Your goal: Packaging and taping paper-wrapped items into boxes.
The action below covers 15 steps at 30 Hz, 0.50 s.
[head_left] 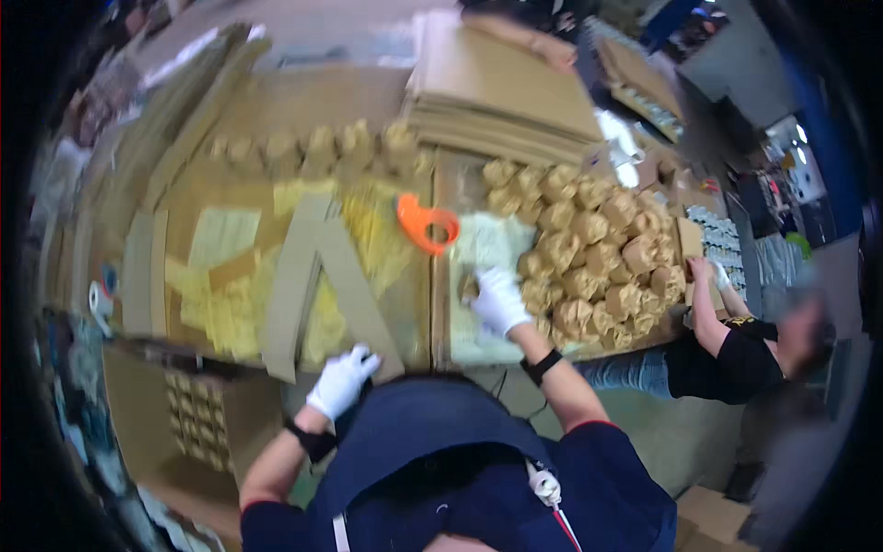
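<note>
My right hand (499,304), in a white glove, is over the pale sheets (483,241) at the right half of the table. Its fingers are closed on a small brown paper-wrapped piece (469,288), partly hidden by the glove. Right beside it lies a large group of similar paper-wrapped pieces (589,248). My left hand (342,382), also gloved in white, is at the table's front edge, by the lower end of a long cardboard strip (354,285). Its fingers look loosely stretched, with nothing visible in them. A second cardboard strip (299,276) meets the first at the top.
An orange tape dispenser (428,225) lies mid-table. Yellow paper sheets (216,304) spread at left; more wrapped pieces (322,143) line the back. Flat cardboard (501,83) is stacked behind. An open box (138,414) with wrapped pieces stands lower left. A co-worker (727,354) works at right.
</note>
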Available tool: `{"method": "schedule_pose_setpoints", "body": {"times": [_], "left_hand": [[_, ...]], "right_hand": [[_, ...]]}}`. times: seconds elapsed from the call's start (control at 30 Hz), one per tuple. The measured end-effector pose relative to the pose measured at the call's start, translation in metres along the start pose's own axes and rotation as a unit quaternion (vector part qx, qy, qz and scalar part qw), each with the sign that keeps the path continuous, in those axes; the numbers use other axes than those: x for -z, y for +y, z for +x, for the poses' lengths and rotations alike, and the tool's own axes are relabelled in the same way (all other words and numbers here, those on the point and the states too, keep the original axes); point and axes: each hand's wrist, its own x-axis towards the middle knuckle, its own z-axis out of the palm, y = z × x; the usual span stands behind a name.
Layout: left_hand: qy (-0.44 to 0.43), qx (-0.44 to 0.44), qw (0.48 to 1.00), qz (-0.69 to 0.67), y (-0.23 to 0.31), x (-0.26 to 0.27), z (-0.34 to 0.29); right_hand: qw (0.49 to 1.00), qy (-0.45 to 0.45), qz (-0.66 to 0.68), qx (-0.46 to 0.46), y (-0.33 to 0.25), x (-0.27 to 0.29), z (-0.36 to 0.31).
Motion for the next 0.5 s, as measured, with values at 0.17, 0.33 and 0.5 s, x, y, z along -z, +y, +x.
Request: {"method": "schedule_pose_setpoints", "body": {"times": [0.17,0.33,0.5], "left_hand": [[0.077,-0.055,0.994,0.055,-0.010,-0.012,0.013],[0.135,-0.021,0.991,-0.004,-0.014,-0.033,0.009],[0.118,0.065,0.990,-0.030,-0.009,-0.029,0.009]], "right_hand": [[0.894,-0.031,0.436,-0.101,0.004,0.017,0.012],[0.742,-0.254,0.617,-0.070,-0.096,0.019,0.034],[0.686,-0.382,0.615,-0.072,-0.148,-0.027,0.052]]}}
